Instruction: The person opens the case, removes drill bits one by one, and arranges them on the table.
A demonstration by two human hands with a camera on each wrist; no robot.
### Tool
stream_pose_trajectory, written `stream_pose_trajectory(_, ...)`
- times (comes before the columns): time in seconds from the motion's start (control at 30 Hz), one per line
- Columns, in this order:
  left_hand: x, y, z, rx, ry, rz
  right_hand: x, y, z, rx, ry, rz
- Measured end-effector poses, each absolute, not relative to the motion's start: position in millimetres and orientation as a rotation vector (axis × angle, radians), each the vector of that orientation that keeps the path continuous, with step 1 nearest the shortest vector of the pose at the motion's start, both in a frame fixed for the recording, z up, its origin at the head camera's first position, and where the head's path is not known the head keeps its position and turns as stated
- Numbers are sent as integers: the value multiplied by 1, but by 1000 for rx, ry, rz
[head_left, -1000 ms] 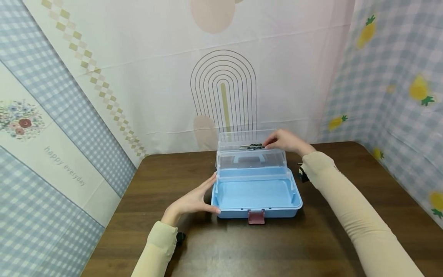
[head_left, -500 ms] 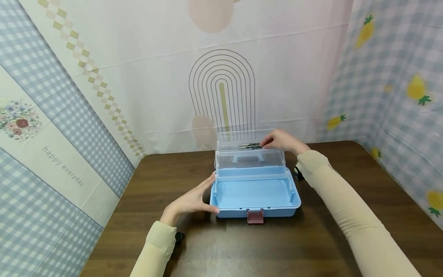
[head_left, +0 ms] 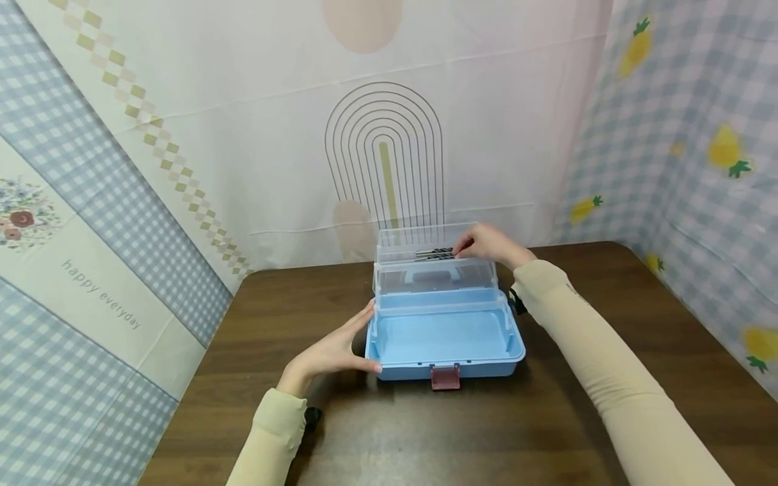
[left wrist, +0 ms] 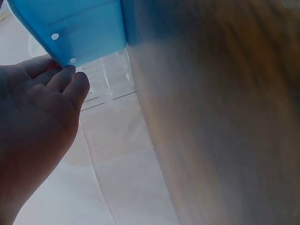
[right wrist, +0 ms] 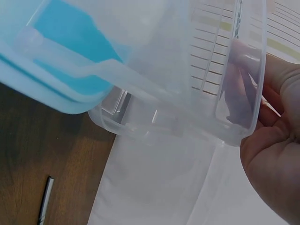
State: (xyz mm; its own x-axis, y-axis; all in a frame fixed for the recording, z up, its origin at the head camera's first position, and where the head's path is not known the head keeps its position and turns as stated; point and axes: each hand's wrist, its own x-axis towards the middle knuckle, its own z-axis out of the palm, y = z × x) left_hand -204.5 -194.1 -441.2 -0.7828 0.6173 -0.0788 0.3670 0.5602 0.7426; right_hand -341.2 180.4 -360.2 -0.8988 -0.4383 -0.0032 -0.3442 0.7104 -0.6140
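Note:
A light blue toolbox (head_left: pixel 451 370) with a dark red latch (head_left: pixel 446 377) stands open on the table, its clear upper trays (head_left: pixel 435 276) raised at the back. In the upper tray lie several drill bits (head_left: pixel 433 255), with silver shanks and dark spiral flutes. The fingers of my right hand (head_left: pixel 491 244) pinch their right end. Through the clear tray wall, the right wrist view shows those fingers bent inside the tray. My left hand (head_left: pixel 331 351) spans the box's left side, thumb at the front corner, fingertips touching the rim (left wrist: pixel 63 65) in the left wrist view.
One more drill bit (right wrist: pixel 45 201) lies on the brown wooden table (head_left: pixel 292 297) to the right of the box. A pale patterned cloth (head_left: pixel 279 169) hangs right behind the table, and checked cloth (head_left: pixel 693 135) hangs at the right side.
The head view has shifted slightly. My right hand has moved a little left with the drill bits inside the upper tray. My left hand stays against the box.

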Motion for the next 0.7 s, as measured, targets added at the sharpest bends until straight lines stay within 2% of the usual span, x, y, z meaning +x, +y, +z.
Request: stream_pose_trajectory(0.7, -206, -193, -442, 822, 2476, 1055, -344, 182, -359, -627, 2783, -880)
